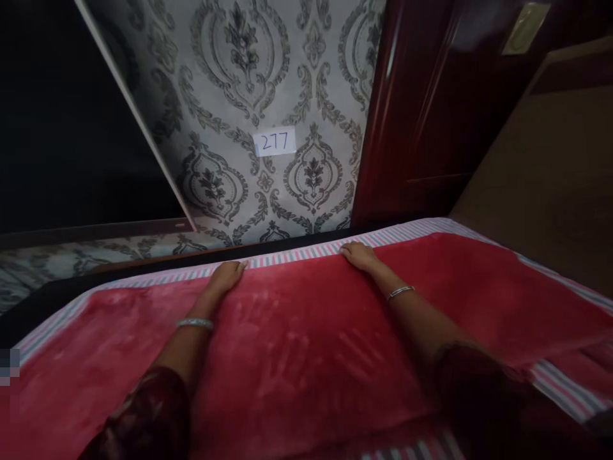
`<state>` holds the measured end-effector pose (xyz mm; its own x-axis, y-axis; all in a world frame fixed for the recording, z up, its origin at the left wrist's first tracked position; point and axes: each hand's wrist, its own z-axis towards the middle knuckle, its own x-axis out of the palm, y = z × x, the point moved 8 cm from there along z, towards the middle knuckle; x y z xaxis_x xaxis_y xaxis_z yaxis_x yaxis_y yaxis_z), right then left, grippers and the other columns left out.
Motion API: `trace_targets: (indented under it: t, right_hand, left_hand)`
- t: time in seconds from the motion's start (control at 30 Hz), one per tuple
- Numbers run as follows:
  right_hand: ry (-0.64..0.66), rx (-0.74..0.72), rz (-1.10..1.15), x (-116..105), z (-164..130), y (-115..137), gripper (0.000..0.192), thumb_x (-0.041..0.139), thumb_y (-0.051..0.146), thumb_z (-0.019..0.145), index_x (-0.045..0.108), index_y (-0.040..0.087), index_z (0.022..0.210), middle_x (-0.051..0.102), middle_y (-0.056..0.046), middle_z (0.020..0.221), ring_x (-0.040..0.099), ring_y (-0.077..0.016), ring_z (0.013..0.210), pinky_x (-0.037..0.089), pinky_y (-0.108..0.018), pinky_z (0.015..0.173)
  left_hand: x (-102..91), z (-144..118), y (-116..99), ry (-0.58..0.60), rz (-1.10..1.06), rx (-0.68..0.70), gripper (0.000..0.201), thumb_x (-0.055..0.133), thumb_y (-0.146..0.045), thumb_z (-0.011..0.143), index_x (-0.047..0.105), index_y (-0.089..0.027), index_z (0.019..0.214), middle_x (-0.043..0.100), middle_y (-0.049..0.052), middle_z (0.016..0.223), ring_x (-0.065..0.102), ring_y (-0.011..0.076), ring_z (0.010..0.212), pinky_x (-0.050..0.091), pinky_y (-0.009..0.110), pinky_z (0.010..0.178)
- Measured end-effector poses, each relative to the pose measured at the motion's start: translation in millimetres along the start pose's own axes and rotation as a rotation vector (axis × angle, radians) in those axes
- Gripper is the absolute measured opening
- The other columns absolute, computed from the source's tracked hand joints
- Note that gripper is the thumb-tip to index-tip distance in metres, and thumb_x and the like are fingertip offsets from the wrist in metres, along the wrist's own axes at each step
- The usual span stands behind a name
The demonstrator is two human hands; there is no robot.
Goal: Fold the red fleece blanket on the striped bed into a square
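A red plush blanket lies spread over a bed, on top of a pink, white and blue striped sheet that shows along the far edge. My left hand rests palm down at the blanket's far edge, fingers together and flat. My right hand lies flat at the same far edge, further right, its fingertips touching the striped sheet. Both wrists wear a silver bangle. Neither hand grips anything that I can see.
Beyond the bed stands a wall with grey damask wallpaper and a paper label reading 277. A dark red wooden door is at the right, a dark opening at the left. A brown panel borders the bed's right side.
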<state>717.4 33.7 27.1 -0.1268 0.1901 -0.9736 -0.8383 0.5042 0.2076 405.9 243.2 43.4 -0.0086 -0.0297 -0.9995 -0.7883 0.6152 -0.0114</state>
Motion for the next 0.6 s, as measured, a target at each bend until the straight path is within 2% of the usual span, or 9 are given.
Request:
trace_targets:
  t: [0.13, 0.27, 0.33, 0.43, 0.6]
  right_hand:
    - [-0.049, -0.017, -0.036, 6.8, 2.3, -4.0, 0.031, 0.043, 0.033, 0.101, 0.068, 0.016, 0.106, 0.071, -0.014, 0.111, 0.062, -0.0262, 0.105, 0.042, -0.034, 0.084]
    - [-0.142, -0.031, -0.052, 6.3, 0.6, -6.2, 0.029, 0.04, 0.031, 0.102, 0.065, 0.017, 0.101, 0.071, -0.013, 0.105, 0.061, -0.0252, 0.101, 0.04, -0.032, 0.082]
    - [-0.181, -0.04, -0.068, 5.3, 0.6, -6.6, 0.027, 0.041, 0.031, 0.101, 0.065, 0.017, 0.099, 0.071, -0.013, 0.103, 0.061, -0.0257, 0.1, 0.04, -0.032, 0.081]
    - [-0.155, -0.033, -0.083, 9.5, 2.2, -8.1, 0.025, 0.044, 0.03, 0.1, 0.066, 0.019, 0.095, 0.073, -0.012, 0.101, 0.062, -0.0252, 0.097, 0.041, -0.032, 0.077]
    - [-0.128, -0.034, -0.087, 10.6, 0.8, -10.7, 0.028, 0.043, 0.029, 0.099, 0.069, 0.018, 0.097, 0.073, -0.013, 0.104, 0.063, -0.0265, 0.098, 0.041, -0.033, 0.077]
  left_hand:
    - [7.8, -3.1, 4.3, -0.055, 0.034, -0.04, 0.055, 0.026, -0.044, 0.101, 0.071, -0.014, 0.104, 0.073, 0.019, 0.112, 0.066, 0.032, 0.108, 0.047, 0.037, 0.087]
    - [2.9, 0.0, 12.5, -0.137, 0.076, -0.133, 0.058, 0.023, -0.048, 0.101, 0.07, -0.013, 0.105, 0.072, 0.02, 0.109, 0.067, 0.0348, 0.106, 0.048, 0.039, 0.083]
    - [5.2, 3.5, 13.8, -0.124, 0.098, -0.152, 0.058, 0.025, -0.049, 0.1, 0.07, -0.013, 0.105, 0.073, 0.021, 0.107, 0.067, 0.0351, 0.104, 0.048, 0.039, 0.082]
    - [15.3, 7.3, 10.6, -0.047, 0.11, -0.118, 0.055, 0.03, -0.048, 0.1, 0.071, -0.012, 0.104, 0.073, 0.021, 0.106, 0.067, 0.0347, 0.104, 0.048, 0.039, 0.083]
    - [15.1, 4.8, 11.0, -0.07, 0.093, -0.061, 0.051, 0.029, -0.042, 0.101, 0.069, -0.013, 0.11, 0.07, 0.018, 0.117, 0.064, 0.0301, 0.112, 0.046, 0.036, 0.089]
